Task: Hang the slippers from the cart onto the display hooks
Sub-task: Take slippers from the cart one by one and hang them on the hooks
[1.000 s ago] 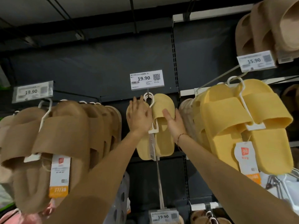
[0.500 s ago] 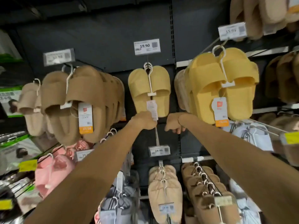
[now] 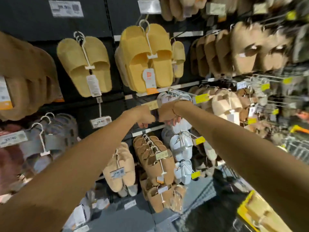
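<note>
A pale yellow slipper pair hangs by a white hanger on a display hook at the upper left of the dark wall, with a paper tag dangling from it. Below and to its right, my left hand and my right hand are side by side with fingers curled. Neither holds anything and neither touches the pair. At the bottom right lie more pale yellow slippers, blurred. The wire cart shows at the right edge.
A deeper yellow slipper pair hangs to the right of the pale one. Brown slippers hang at the left, tan ones and light blue ones below my hands. Hooks with yellow price tags jut out at the right.
My hands have let go of the pale yellow pair, which stays on its hook. Both hands dropped lower and curled. My view has swung down and to the right.
</note>
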`<state>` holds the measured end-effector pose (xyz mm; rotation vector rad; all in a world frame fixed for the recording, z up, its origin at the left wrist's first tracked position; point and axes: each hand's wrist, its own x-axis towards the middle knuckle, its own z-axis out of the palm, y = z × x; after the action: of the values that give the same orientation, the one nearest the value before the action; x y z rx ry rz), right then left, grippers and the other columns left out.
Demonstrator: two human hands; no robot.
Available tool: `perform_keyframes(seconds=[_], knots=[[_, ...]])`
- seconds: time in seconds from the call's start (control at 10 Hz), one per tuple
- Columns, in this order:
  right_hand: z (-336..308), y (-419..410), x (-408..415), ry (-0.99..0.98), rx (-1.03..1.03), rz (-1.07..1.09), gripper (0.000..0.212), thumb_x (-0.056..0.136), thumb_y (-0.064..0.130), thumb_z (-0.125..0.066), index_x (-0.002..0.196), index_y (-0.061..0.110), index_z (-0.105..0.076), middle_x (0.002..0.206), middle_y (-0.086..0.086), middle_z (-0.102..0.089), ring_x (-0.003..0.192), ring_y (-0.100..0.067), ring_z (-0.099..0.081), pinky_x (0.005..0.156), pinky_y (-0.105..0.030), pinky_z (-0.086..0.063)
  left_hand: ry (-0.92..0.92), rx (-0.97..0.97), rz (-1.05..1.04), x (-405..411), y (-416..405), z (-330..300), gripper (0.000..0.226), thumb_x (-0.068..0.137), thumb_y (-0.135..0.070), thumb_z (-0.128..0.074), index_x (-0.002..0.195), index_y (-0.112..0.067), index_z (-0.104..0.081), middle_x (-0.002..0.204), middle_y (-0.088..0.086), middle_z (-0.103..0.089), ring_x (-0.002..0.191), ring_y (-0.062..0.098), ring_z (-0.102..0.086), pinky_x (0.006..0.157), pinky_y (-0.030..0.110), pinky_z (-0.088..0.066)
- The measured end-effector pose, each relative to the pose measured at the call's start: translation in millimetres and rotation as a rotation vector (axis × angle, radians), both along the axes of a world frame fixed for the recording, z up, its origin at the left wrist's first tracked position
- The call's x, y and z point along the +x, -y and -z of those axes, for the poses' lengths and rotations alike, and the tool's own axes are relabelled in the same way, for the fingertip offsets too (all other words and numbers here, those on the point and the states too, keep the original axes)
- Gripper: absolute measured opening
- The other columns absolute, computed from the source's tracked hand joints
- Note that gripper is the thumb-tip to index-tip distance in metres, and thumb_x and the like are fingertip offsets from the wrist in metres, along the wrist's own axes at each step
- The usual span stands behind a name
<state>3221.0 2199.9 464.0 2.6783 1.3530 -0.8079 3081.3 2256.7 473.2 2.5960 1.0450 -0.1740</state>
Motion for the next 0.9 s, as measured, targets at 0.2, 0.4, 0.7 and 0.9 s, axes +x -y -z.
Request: perform_keyframes(seconds=[0.2,0.4,0.7,0.9], knots=[[54.4,139.1,90.8,-0.008,0.048,0.173,0.035,0.094,0.036,-0.052,0.099,0.006,-0.069,0.094,-0.010,-0.075,0.071,-0.023,-0.074,0.054,-0.030,-0.059,-0.057,-0.014,0.291,108.2,80.9,88.0,0.025,0.091,-0.021,-0.059,0.087,-0.002,-0.075,0.084,0.009,-0.075,0.080,0.026,-0.072,0.062,0.031,-0.055],[111.7,276.3,197.8,-0.124,-0.004,0.578,0.042,0.089,0.050,-0.058,0.093,0.009,-0.065,0.090,-0.006,-0.070,0.080,-0.020,-0.068,0.080,-0.039,-0.059,-0.136,-0.126,0.509,233.9,195.6,160.1,0.024,0.095,-0.019,-0.059,0.105,-0.001,-0.073,0.105,0.015,-0.075,0.092,0.028,-0.073,0.076,0.036,-0.060],[189.0,411.7,347.6,-0.087,-0.242,0.625,0.042,0.099,0.043,-0.046,0.108,0.006,-0.063,0.099,-0.005,-0.074,0.086,-0.023,-0.075,0.084,-0.044,-0.060,-0.179,-0.220,0.675,409.3,319.1,227.1,0.039,0.096,-0.027,-0.054,0.080,0.002,-0.075,0.082,0.014,-0.075,0.078,0.030,-0.069,0.075,0.039,-0.057],[285.3,475.2,451.2,-0.109,-0.250,0.706,0.030,0.093,0.033,-0.057,0.098,0.007,-0.071,0.079,-0.003,-0.069,0.065,-0.020,-0.065,0.071,-0.037,-0.058,-0.280,-0.202,0.735,488.0,365.5,284.1,0.032,0.097,-0.033,-0.054,0.079,-0.008,-0.062,0.072,0.008,-0.058,0.072,0.028,-0.059,0.069,0.034,-0.047]])
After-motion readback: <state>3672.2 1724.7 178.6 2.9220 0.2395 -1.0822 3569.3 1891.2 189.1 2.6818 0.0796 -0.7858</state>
